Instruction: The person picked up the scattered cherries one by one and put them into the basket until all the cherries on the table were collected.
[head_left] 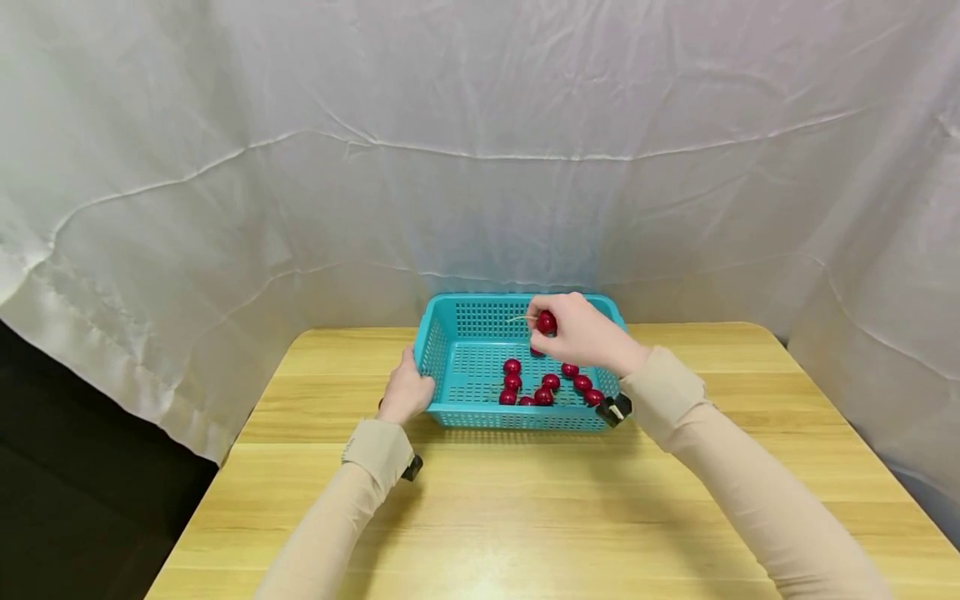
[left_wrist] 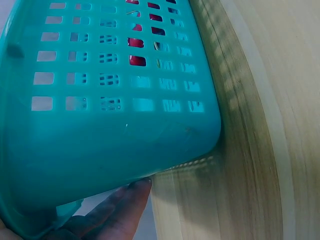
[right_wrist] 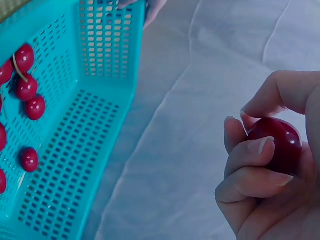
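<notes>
A turquoise perforated plastic basket [head_left: 525, 418] stands on the wooden table. My left hand [head_left: 406, 390] grips its left end; in the left wrist view, fingers [left_wrist: 131, 212] lie against the outside wall below the rim. Over the basket, my right hand [head_left: 581, 333] holds a dark red cherry [head_left: 547, 322] with a thin pale stem pointing left. The right wrist view shows that held cherry [right_wrist: 280, 142] enclosed by curled fingers and thumb. Several loose cherries [head_left: 512, 382] lie on the basket floor, mostly toward the near side and right; one [right_wrist: 28, 159] sits apart.
The wooden table [head_left: 495, 508] extends in front of the basket and to both sides. A pale wrinkled curtain [head_left: 480, 208] hangs behind, close to the basket's far side. Dark cloth [head_left: 90, 467] shows beyond the table's left edge. Each wrist carries a small black device [head_left: 615, 410].
</notes>
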